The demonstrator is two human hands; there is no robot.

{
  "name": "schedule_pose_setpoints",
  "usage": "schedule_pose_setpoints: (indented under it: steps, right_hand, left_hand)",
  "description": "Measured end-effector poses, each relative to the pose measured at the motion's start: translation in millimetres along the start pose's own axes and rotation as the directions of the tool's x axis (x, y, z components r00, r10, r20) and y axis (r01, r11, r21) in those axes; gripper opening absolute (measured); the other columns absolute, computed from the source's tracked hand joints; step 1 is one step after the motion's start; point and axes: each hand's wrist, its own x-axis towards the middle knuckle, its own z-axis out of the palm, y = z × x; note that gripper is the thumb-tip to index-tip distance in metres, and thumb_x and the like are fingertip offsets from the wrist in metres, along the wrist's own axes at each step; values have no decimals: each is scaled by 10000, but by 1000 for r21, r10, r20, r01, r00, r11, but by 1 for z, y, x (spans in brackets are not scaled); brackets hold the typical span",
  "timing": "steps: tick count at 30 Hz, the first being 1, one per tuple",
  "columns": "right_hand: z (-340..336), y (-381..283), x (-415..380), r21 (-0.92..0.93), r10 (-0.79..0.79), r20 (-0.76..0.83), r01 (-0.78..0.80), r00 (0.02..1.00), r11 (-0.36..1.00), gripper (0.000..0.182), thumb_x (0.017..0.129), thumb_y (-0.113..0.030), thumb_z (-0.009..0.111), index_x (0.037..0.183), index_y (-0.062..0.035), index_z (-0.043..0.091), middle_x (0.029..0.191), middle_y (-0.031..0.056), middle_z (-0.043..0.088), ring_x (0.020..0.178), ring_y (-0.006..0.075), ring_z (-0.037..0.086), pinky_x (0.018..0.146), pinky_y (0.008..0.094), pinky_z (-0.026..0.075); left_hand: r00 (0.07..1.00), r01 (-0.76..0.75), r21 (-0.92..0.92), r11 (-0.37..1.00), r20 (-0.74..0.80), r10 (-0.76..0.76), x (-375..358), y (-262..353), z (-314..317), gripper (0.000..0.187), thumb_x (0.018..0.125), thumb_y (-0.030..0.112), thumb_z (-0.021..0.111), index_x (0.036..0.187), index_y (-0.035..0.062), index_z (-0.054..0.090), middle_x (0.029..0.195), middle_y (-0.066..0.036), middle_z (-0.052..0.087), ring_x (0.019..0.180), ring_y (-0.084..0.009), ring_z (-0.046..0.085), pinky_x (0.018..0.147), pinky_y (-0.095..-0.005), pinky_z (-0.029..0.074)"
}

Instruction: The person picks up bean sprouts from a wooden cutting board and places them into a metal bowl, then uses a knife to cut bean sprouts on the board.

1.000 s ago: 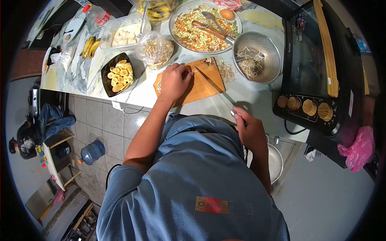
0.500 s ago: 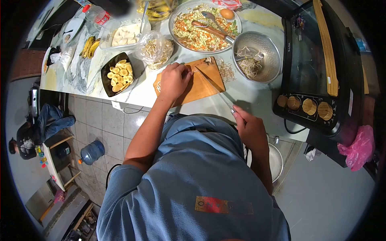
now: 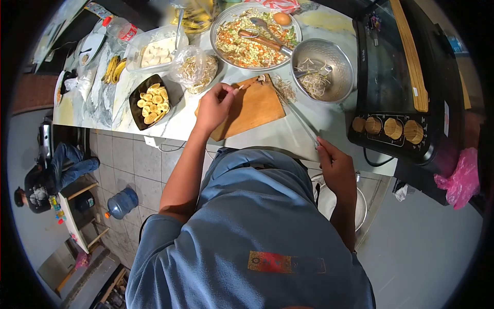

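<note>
My left hand pinches a small piece over the board; beside its right edge, my right hand grips the knife, presumably for safety.

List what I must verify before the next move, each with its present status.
1. Knife gripped in the right hand: ok.
2. Left hand apart from the blade: ok.
3. Blade over the cutting board: not ok; most of it lies beyond the board's right side.
4. Metal pot apart from the knife: ok.
5. Left hand pinching a piece: cannot tell; too small to make out.
</note>
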Motion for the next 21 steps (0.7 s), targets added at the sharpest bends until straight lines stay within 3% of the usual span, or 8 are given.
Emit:
schedule_pose_setpoints:
  steps: [2, 7, 9, 13, 18, 19, 21]
  right_hand:
    - [0, 1, -2, 24, 48, 18, -48, 999, 999, 313, 998, -267, 636, 1238, -77, 703, 691, 166, 653, 545, 147, 502, 588, 311, 440]
    - [6, -4, -7, 85, 32, 49, -36, 998, 996, 315, 999, -258, 625, 1250, -82, 696, 784, 173, 703, 592, 156, 579, 640, 307, 481]
    - [10, 2, -9, 111, 4, 35, -8, 999, 994, 318, 999, -259, 622, 1251, -81, 695, 808, 176, 710, 609, 159, 595, 656, 308, 489]
    - [9, 7, -11, 132, -28, 17, 25, 999, 991, 325, 998, -267, 617, 1250, -78, 694, 856, 183, 721, 648, 167, 620, 687, 309, 498]
    - [0, 1, -15, 101, 83, 48, -88, 995, 991, 331, 993, -261, 621, 1256, -74, 691, 834, 160, 722, 655, 155, 617, 683, 299, 489]
    - [-1, 2, -16, 85, 98, 57, -103, 993, 991, 332, 992, -260, 622, 1258, -73, 690, 823, 152, 720, 657, 149, 616, 679, 295, 486]
    - [1, 5, -17, 118, 71, 35, -74, 997, 990, 333, 991, -258, 625, 1260, -74, 689, 801, 146, 710, 645, 143, 598, 666, 296, 478]
  left_hand:
    - [998, 44, -172, 984, 47, -36, 4, -4, -1, 136, 978, 167, 698, 990, 39, 651, 816, 32, 629, 743, -30, 543, 660, -205, 434]
    - [996, -72, -217, 974, 43, 83, 11, -2, -1, 117, 978, 122, 690, 1014, 13, 668, 855, 21, 670, 784, -44, 587, 696, -213, 460]
    - [996, -42, -231, 972, 70, 59, 12, 0, 0, 133, 963, 113, 706, 1045, 9, 708, 915, 13, 689, 809, -54, 604, 750, -221, 490]
    - [996, 14, -216, 976, 87, 5, 10, 11, 0, 181, 937, 106, 728, 1087, 5, 727, 857, 10, 687, 805, -70, 621, 774, -237, 511]
    - [953, -264, -80, 961, 131, 272, 6, 15, 2, 225, 920, 135, 753, 1095, -5, 731, 956, -50, 730, 825, -96, 633, 778, -261, 518]
    - [953, -263, -80, 961, 133, 272, 3, 15, 3, 225, 920, 135, 753, 1095, -5, 731, 956, -50, 730, 825, -96, 633, 778, -261, 518]
    - [975, -109, -118, 987, 181, 130, 5, 18, 4, 236, 960, 155, 715, 1134, -4, 724, 927, -25, 732, 849, -77, 631, 793, -247, 513]
